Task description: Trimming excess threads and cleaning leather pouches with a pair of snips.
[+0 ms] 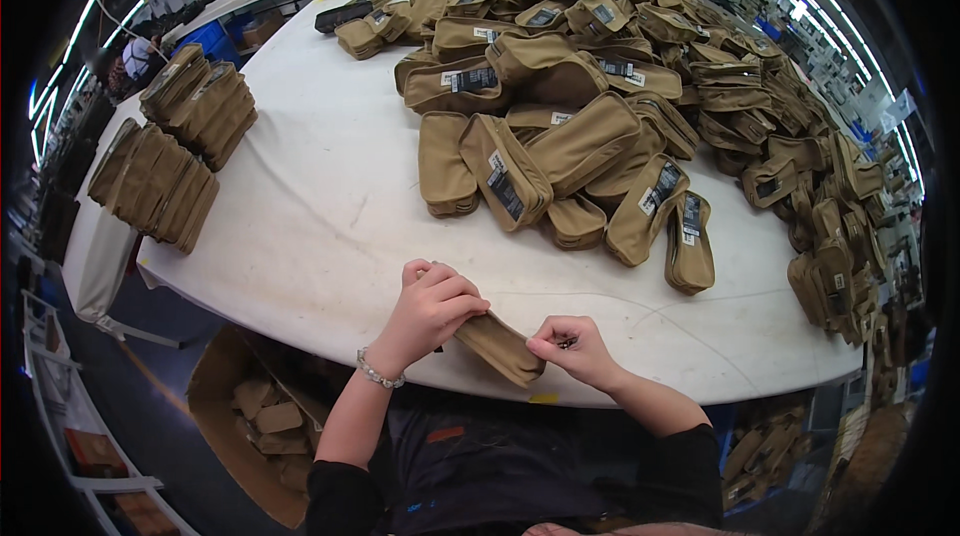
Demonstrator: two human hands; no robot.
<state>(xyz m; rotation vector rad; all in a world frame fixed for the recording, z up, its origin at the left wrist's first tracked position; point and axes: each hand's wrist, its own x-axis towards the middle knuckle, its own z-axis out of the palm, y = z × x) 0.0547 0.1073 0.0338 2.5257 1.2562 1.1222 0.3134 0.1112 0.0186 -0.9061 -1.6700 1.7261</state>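
Note:
I hold a tan fabric pouch flat against the near edge of the white table. My left hand grips its left end, fingers curled over the top. My right hand pinches a small dark piece at the pouch's right end, probably the zipper pull. A beaded bracelet circles my left wrist.
A big heap of tan pouches with dark labels covers the middle and right of the table. Two neat rows of stacked pouches stand at the far left. An open cardboard box with pouches sits on the floor at lower left.

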